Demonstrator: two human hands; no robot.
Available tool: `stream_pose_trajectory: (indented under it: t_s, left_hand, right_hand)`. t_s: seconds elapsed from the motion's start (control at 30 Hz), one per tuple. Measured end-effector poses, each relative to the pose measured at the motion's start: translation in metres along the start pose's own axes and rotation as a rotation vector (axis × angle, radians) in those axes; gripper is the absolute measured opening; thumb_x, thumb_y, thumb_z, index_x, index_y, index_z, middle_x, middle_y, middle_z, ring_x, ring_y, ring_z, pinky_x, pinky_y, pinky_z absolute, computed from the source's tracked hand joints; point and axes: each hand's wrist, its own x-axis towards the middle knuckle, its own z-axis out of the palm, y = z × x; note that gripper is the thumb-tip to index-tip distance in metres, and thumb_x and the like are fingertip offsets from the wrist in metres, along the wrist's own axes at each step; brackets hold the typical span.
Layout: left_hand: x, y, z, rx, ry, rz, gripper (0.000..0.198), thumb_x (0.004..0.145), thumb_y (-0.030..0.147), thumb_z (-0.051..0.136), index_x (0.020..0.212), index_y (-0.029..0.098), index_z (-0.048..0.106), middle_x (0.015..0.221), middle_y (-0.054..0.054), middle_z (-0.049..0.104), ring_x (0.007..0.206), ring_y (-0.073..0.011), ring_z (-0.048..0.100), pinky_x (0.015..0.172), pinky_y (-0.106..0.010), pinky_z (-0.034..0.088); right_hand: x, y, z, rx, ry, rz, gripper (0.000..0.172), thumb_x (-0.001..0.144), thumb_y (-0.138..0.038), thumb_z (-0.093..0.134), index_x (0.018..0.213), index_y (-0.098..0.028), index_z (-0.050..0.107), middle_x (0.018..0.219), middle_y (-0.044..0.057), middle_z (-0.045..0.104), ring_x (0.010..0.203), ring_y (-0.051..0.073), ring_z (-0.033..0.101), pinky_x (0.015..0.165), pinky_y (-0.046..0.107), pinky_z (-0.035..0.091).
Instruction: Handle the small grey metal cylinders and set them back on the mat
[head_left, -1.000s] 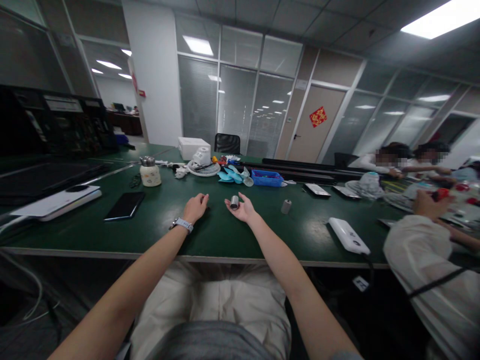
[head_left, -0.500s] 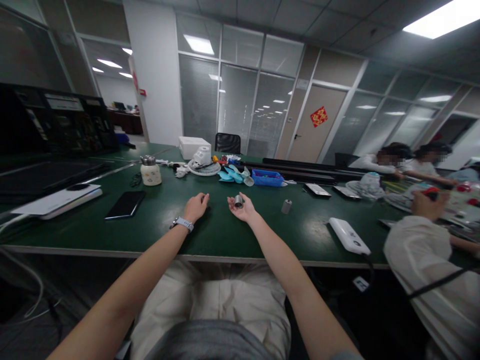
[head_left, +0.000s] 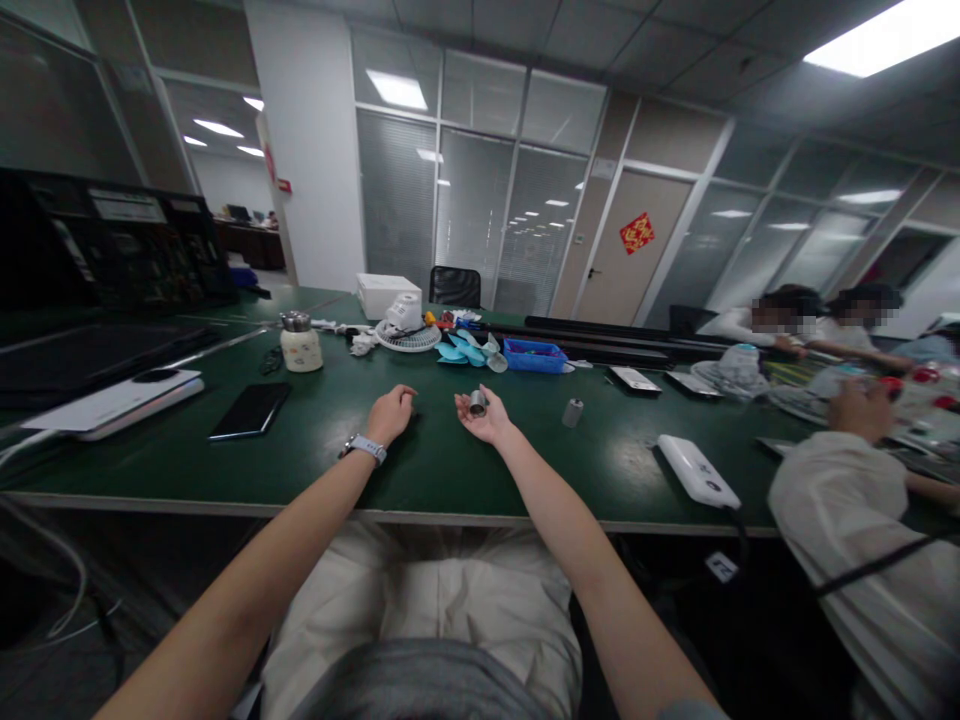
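Observation:
My right hand (head_left: 486, 416) is turned palm up over the table, fingers curled about a short metal cylinder (head_left: 478, 402) whose dark, hollow-looking end faces me. To its left, my left hand (head_left: 391, 413), with a watch (head_left: 364, 448) at the wrist, has its fingers bent and the tips pressed together. Whatever may be between them is too small to make out. Right of my right hand, a second small metal cylinder (head_left: 573, 412) stands upright on the green table (head_left: 450, 485), untouched.
Behind my hands lie light-blue fan blades (head_left: 469, 348), a white fan grille (head_left: 409, 338) and a blue tray (head_left: 535, 356). A black phone (head_left: 250, 411) and cream bottle (head_left: 301, 346) are left. A white power bank (head_left: 699, 472) lies right, near a co-worker's sleeve (head_left: 836, 490).
My left hand has shifted very slightly, its fingers a little more bent. My right hand keeps the cylinder in the same place. The co-worker's hand at right has moved a little.

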Motion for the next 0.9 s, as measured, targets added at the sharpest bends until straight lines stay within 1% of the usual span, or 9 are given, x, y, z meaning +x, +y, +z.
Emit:
stream_pose_trajectory:
  t_s: [0.2, 0.37, 0.57, 0.67, 0.8, 0.9]
  left_hand:
    - [0.0002, -0.0011, -0.0013, 0.001, -0.022, 0.021, 0.035, 0.083, 0.020, 0.034, 0.096, 0.021, 0.067, 0.082, -0.003, 0.070, 0.078, -0.0178, 0.062, 0.070, -0.026, 0.043]
    - [-0.0012, 0.0011, -0.0037, 0.046, -0.051, 0.007, 0.037, 0.079, 0.016, 0.035, 0.090, 0.022, 0.069, 0.075, -0.002, 0.069, 0.075, -0.0184, 0.061, 0.070, -0.026, 0.044]
    - [-0.0009, 0.0006, -0.0036, 0.107, -0.050, 0.030, 0.036, 0.077, 0.017, 0.036, 0.080, 0.023, 0.071, 0.084, -0.004, 0.070, 0.080, -0.0205, 0.062, 0.070, -0.028, 0.044]
    - [-0.0005, -0.0002, -0.0030, 0.101, -0.057, 0.039, 0.036, 0.076, 0.018, 0.036, 0.079, 0.023, 0.071, 0.082, -0.004, 0.070, 0.079, -0.0207, 0.062, 0.070, -0.028, 0.044]
    - [-0.0003, -0.0001, -0.0027, 0.103, -0.061, 0.060, 0.035, 0.076, 0.018, 0.036, 0.077, 0.023, 0.071, 0.083, -0.004, 0.070, 0.081, -0.0207, 0.062, 0.072, -0.028, 0.045]
    - [-0.0007, 0.0010, -0.0033, 0.112, -0.068, 0.048, 0.035, 0.076, 0.018, 0.037, 0.077, 0.023, 0.072, 0.083, -0.004, 0.070, 0.081, -0.0202, 0.062, 0.071, -0.027, 0.045]
  right_hand:
    - [-0.0003, 0.0002, 0.0004, -0.010, 0.005, -0.003, 0.027, 0.092, -0.040, 0.044, 0.088, -0.015, 0.054, 0.087, 0.010, 0.068, 0.070, 0.015, 0.067, 0.054, 0.025, 0.053]
    - [-0.0024, 0.0004, 0.0022, -0.017, 0.003, -0.007, 0.028, 0.093, -0.040, 0.043, 0.090, -0.015, 0.053, 0.088, 0.011, 0.067, 0.070, 0.016, 0.067, 0.054, 0.026, 0.054]
    - [-0.0056, 0.0010, 0.0043, 0.002, -0.008, 0.008, 0.035, 0.094, -0.042, 0.038, 0.105, -0.011, 0.050, 0.093, 0.014, 0.065, 0.077, 0.019, 0.067, 0.054, 0.028, 0.056]
    - [-0.0065, 0.0012, 0.0057, -0.002, -0.011, 0.011, 0.033, 0.095, -0.036, 0.037, 0.111, -0.009, 0.049, 0.093, 0.014, 0.065, 0.078, 0.018, 0.066, 0.056, 0.028, 0.056]
    - [-0.0034, 0.0022, 0.0061, -0.026, -0.020, -0.008, 0.027, 0.097, -0.023, 0.031, 0.112, -0.012, 0.050, 0.092, 0.010, 0.066, 0.075, 0.016, 0.066, 0.056, 0.027, 0.056]
    - [0.0004, 0.0041, 0.0052, -0.068, -0.036, -0.009, 0.025, 0.097, -0.018, 0.033, 0.112, -0.012, 0.052, 0.094, 0.009, 0.066, 0.075, 0.015, 0.066, 0.058, 0.026, 0.055]
